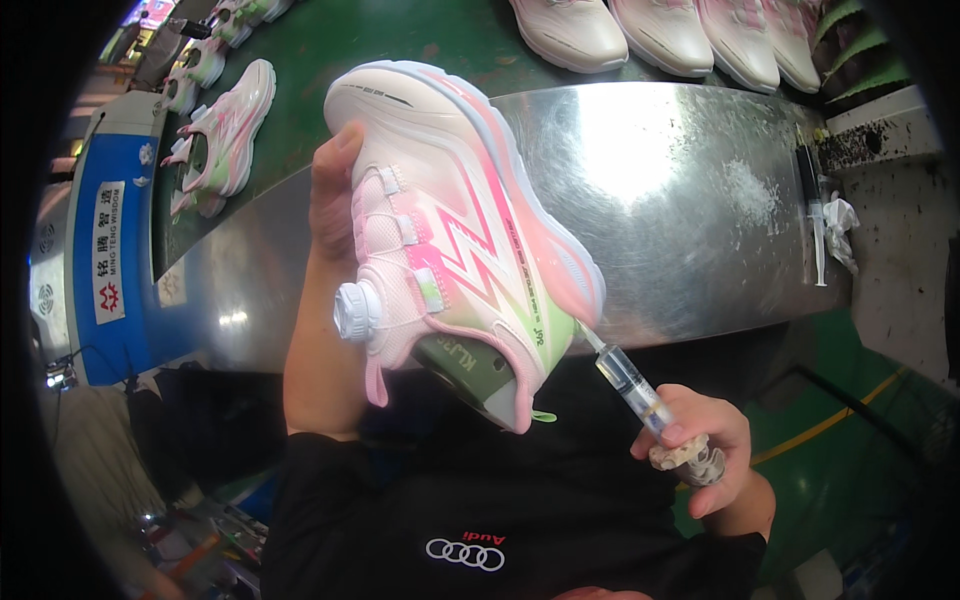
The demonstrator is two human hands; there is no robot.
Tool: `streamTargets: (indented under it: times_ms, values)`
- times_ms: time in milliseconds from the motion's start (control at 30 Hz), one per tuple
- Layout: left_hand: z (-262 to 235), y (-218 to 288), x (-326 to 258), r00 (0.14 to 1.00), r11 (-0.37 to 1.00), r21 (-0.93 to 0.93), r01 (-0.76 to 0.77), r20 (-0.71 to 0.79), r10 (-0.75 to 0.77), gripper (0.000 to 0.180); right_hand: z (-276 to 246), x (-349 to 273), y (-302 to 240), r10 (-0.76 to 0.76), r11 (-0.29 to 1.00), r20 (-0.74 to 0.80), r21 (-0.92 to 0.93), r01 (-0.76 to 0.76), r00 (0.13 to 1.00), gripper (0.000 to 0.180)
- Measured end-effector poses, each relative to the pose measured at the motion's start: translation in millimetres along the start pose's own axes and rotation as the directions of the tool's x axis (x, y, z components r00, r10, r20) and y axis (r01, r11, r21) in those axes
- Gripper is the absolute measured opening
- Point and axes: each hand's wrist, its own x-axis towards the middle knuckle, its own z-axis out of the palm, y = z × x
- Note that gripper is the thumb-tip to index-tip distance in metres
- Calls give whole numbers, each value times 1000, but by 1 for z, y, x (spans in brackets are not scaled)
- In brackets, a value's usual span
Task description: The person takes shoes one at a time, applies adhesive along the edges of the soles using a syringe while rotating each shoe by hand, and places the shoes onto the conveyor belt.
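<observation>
A left hand (335,200) grips a pink-and-white sneaker (450,230) above a shiny metal surface (680,200), fingers wrapped around its far side. The right hand (705,450) closes on a syringe (630,385), needle touching the heel sole.

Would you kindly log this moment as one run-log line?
left hand: holds pink-white sneaker | right hand: holds syringe, needle at heel sole edge | below: steel table

Glossy brushed-metal table (690,200) throwing glare — the sneaker (455,240) shows smooth synthetic panels and soft mesh, the syringe (632,385) clear plastic.
</observation>
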Motion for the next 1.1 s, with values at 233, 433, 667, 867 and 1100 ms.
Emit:
streamTargets:
  times_ms: [233, 433, 667, 867, 1100]
  values:
    - [-3, 3, 1, 987, 995, 87, 56, -155, -42, 47, -3, 2, 8, -44, 998, 14, -43, 45, 999, 58]
    - [-15, 23, -21, 968, 977, 91, 191, -182, -172, 55, -5, 6, 17, -73, 984, 58, -156, 81, 996, 52]
    - [-52, 48, -55, 964, 820, 544, 179, -265, -35, 59, -1, 19, 21, -126, 953, 33, -275, 131, 991, 48]
    - [-51, 43, -102, 932, 798, 570, 195, -361, 30, 41, 6, 26, 23, -122, 943, 43, -305, 129, 992, 47]
    - [-44, 29, -156, 887, 847, 465, 256, -461, -14, 26, 18, 28, 24, -103, 937, 50, -330, 114, 993, 47]
